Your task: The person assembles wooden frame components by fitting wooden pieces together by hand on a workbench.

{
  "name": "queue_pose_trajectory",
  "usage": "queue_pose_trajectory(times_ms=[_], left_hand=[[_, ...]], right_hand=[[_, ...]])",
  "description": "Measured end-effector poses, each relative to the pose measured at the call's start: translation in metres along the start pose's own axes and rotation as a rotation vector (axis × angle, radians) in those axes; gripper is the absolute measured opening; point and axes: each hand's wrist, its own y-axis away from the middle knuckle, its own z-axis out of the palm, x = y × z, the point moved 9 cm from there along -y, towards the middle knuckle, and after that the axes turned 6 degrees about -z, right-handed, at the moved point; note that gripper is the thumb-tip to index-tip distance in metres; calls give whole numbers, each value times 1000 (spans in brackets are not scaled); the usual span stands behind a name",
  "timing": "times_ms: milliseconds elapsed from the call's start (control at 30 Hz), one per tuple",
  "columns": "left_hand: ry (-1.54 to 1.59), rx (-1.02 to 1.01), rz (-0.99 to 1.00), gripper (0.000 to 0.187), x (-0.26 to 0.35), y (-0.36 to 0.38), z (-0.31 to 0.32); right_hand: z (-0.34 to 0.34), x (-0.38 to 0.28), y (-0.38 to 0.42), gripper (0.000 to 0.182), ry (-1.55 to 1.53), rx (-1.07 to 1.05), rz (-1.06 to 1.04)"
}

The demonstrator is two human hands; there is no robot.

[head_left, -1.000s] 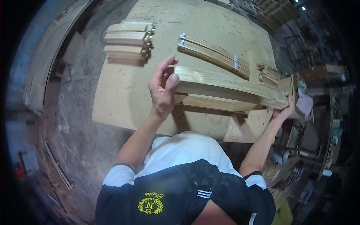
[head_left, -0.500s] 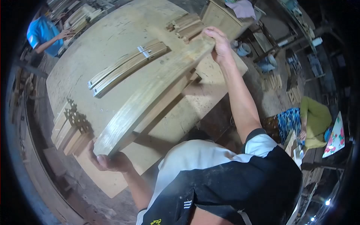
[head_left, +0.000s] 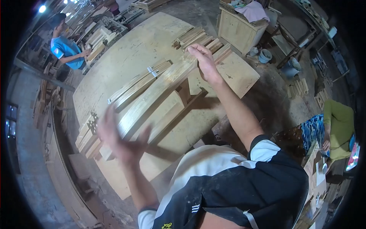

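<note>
A long, wide wooden board (head_left: 155, 92) slants across the worktable (head_left: 141, 36). At its far right end my right hand (head_left: 202, 61) is closed around the board's edge. My left hand (head_left: 124, 139), blurred by motion, is above the near left end with thumb and fingers spread wide. Below the board, on the body side, another wooden piece with a short crosspiece (head_left: 183, 91) shows. Beyond the board lies a strapped bundle of narrow slats (head_left: 139, 84). Notched wooden pieces (head_left: 88, 137) are stacked at the table's left corner, and more strips (head_left: 194, 37) lie past my right hand.
A person in a blue shirt (head_left: 68, 49) is at the upper left beside stacked wood. Another person in a green top (head_left: 339, 124) sits at the right. A wooden cabinet (head_left: 238, 30) and buckets (head_left: 265, 56) stand beyond the table.
My left hand has let go of the board's near end and its fingers have spread. The view has shifted, showing more of the room's far side. My right hand remains at the far end.
</note>
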Motion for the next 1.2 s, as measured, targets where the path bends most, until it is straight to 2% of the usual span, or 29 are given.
queue_pose_trajectory(times_ms=[33,67,100,167,233,267,333,400,433,533,633,767,833,867,900,967,1033,1100,1133,1167,1200], left_hand=[[-159,-155,-44,90,26,-24,28],[-319,-229,-1,87,32,-31,60],[-252,-476,-188,72,20,-33,93],[-259,-491,-310,63,15,-32,107],[-277,-502,-374,56,17,-33,112],[-287,-518,-383,56,18,-32,113],[-299,-545,-417,55,19,-29,115],[-341,-531,-383,56,23,-32,117],[-347,-522,-361,57,25,-34,118],[-396,-531,-347,60,25,-33,121],[-414,-521,-341,63,21,-29,121],[-393,-701,-344,70,25,-32,111],[169,-477,-308,81,-1,-53,77],[-228,-456,-462,75,13,-86,39],[27,-239,-479,66,-14,-97,14],[-16,-210,-481,69,-11,-99,7],[-61,-188,-475,75,-7,-104,9],[-464,-706,-847,78,-63,-10,118],[-203,-517,-480,81,-39,-28,127],[-151,-726,-624,84,-34,-27,134],[-91,-729,-654,85,-29,-23,134]], right_hand=[[-5,-2,9,19,-18,53,-14],[-9,-1,24,26,-35,105,-27],[-13,1,37,32,-53,154,-41],[4,29,72,50,303,-84,-112],[31,23,78,61,591,-309,-209],[39,23,84,64,704,-425,-259],[43,27,92,65,788,-514,-220],[38,44,90,63,727,-446,-63],[36,43,92,62,713,-408,-61],[42,47,93,67,789,-475,-168],[41,49,92,72,790,-481,-104],[41,44,92,76,750,-474,-120],[41,51,90,76,752,-487,-108],[40,54,92,76,760,-491,-96],[41,55,93,76,777,-502,-82],[41,52,92,75,820,-524,-57],[42,44,90,69,760,-486,-132],[42,49,102,65,728,-506,-131],[43,52,103,65,728,-530,-109],[45,53,98,65,737,-550,-105],[45,49,97,65,730,-568,-133]])
